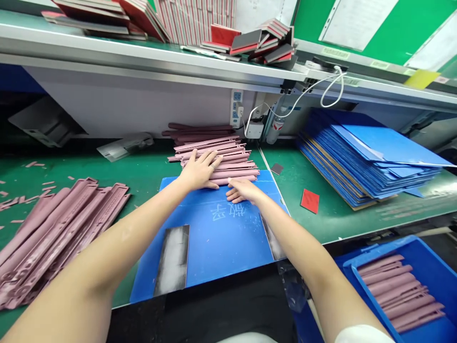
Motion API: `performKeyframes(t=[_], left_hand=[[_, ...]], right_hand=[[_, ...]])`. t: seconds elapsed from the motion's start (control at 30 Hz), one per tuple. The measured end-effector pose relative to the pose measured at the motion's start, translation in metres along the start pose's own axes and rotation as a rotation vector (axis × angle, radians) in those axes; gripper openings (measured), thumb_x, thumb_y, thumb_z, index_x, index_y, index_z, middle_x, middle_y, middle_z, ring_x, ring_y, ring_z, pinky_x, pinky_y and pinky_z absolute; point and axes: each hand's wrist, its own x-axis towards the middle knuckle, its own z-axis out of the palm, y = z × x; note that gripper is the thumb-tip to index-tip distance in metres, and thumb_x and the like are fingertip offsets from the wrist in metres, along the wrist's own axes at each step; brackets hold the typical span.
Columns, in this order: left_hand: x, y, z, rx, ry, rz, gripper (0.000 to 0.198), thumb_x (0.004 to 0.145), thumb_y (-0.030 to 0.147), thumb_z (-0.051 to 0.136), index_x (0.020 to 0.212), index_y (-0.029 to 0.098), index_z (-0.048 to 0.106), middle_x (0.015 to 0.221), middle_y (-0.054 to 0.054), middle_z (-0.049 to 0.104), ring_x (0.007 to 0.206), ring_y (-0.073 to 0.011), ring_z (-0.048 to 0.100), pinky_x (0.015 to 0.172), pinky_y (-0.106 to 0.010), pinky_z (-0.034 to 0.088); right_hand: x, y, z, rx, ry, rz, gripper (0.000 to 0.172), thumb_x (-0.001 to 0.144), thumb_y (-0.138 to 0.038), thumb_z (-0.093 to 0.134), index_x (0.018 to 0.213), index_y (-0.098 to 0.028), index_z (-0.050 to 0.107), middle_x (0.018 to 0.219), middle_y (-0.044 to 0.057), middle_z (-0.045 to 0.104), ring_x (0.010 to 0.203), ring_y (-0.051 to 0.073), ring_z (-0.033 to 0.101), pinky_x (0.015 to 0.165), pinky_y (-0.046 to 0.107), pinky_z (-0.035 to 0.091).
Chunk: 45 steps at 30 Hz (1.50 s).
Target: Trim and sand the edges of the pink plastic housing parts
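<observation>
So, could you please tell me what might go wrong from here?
The long, narrow pink plastic pieces piled unevenly under the bare left hand could slide apart. The flat blue plastic sheet reaches the green tabletop's front edge, so it might slip if pulled.

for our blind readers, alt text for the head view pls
A person's left hand rests on pink strips piled at the far edge of a blue sheet on a green workbench, the right hand at their near side. More pink pieces lie left, stacked blue sheets right.
</observation>
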Motion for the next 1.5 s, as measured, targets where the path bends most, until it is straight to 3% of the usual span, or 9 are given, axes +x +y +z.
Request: performKeyframes(t=[0.23,0.43,0.63,0.83,1.03,1.13,1.23,1.33,1.5], left_hand=[[-0.018,0.027,0.002,-0.056,0.041,0.043,0.096,0.089,0.050,0.082,0.169,0.017,0.041,0.176,-0.026,0.030,0.164,-0.0476,0.028,0.131,-0.076,0.008],[-0.032,0.042,0.004,-0.079,0.039,0.052,0.067,0.097,0.042,0.073,0.158,0.020,0.058,0.171,-0.023,0.042,0.161,-0.0440,0.037,0.131,-0.073,0.017],[-0.051,0.057,-0.005,-0.096,0.043,0.004,0.065,0.097,0.039,0.072,0.158,0.021,0.058,0.172,-0.022,0.041,0.161,-0.0439,0.038,0.131,-0.071,0.025],[-0.146,0.084,-0.026,-0.275,0.192,-0.005,0.062,0.102,0.046,0.063,0.160,0.025,0.054,0.157,-0.013,0.062,0.145,-0.0329,0.060,0.121,-0.052,0.050],[-0.244,0.124,-0.002,-0.356,0.504,-0.429,0.042,0.105,0.038,0.059,0.146,0.028,0.060,0.131,-0.008,0.076,0.118,-0.0276,0.073,0.100,-0.042,0.063],[-0.251,0.137,0.008,-0.361,0.494,-0.474,0.040,0.104,0.038,0.060,0.143,0.027,0.062,0.131,-0.010,0.075,0.119,-0.0302,0.073,0.100,-0.046,0.062],[-0.244,0.138,0.008,-0.361,0.421,-0.462,0.045,0.103,0.040,0.062,0.146,0.025,0.062,0.136,-0.012,0.073,0.123,-0.0313,0.071,0.103,-0.048,0.061],[-0.241,0.138,0.002,-0.374,0.409,-0.482,0.043,0.104,0.037,0.061,0.144,0.022,0.062,0.135,-0.013,0.073,0.123,-0.0309,0.071,0.103,-0.049,0.062],[-0.242,0.142,-0.010,-0.472,0.421,-0.483,0.042,0.101,0.032,0.062,0.141,0.022,0.065,0.128,-0.016,0.074,0.119,-0.0319,0.072,0.101,-0.051,0.062]], right_hand=[[-0.053,0.033,-0.032,-0.108,0.046,-0.066,0.024,0.100,-0.039,0.077,0.091,-0.017,0.072,0.087,0.002,0.078,0.070,0.013,0.074,0.060,0.022,0.059],[-0.082,0.050,-0.046,-0.160,0.103,-0.140,0.022,0.105,-0.036,0.071,0.099,-0.014,0.071,0.088,0.000,0.075,0.072,0.012,0.072,0.064,0.025,0.060],[-0.088,0.040,-0.048,-0.278,0.160,-0.279,0.025,0.101,-0.039,0.068,0.086,-0.019,0.069,0.083,0.004,0.078,0.066,0.015,0.074,0.056,0.024,0.056],[-0.101,-0.041,-0.054,-0.554,0.288,-0.654,0.024,0.099,-0.042,0.060,0.089,-0.024,0.073,0.087,0.004,0.076,0.087,0.024,0.073,0.086,0.038,0.060],[-0.085,-0.180,-0.017,-0.872,0.461,-1.129,0.032,0.104,-0.038,0.053,0.120,-0.021,0.074,0.130,0.015,0.073,0.128,0.033,0.062,0.120,0.049,0.043],[-0.049,-0.246,0.008,-1.142,0.645,-1.378,0.044,0.108,-0.038,0.046,0.138,-0.014,0.067,0.146,0.021,0.066,0.137,0.038,0.057,0.120,0.057,0.040],[-0.012,-0.288,0.022,-1.284,0.713,-1.381,0.051,0.110,-0.041,0.044,0.145,-0.007,0.061,0.148,0.027,0.064,0.137,0.042,0.057,0.118,0.067,0.038],[0.003,-0.302,0.026,-1.402,0.711,-1.322,0.053,0.112,-0.042,0.043,0.138,0.000,0.063,0.135,0.031,0.069,0.130,0.042,0.061,0.112,0.069,0.039],[-0.017,-0.305,0.026,-1.552,0.867,-1.165,0.057,0.114,-0.045,0.044,0.124,0.003,0.072,0.125,0.036,0.069,0.126,0.041,0.062,0.095,0.056,0.044]])
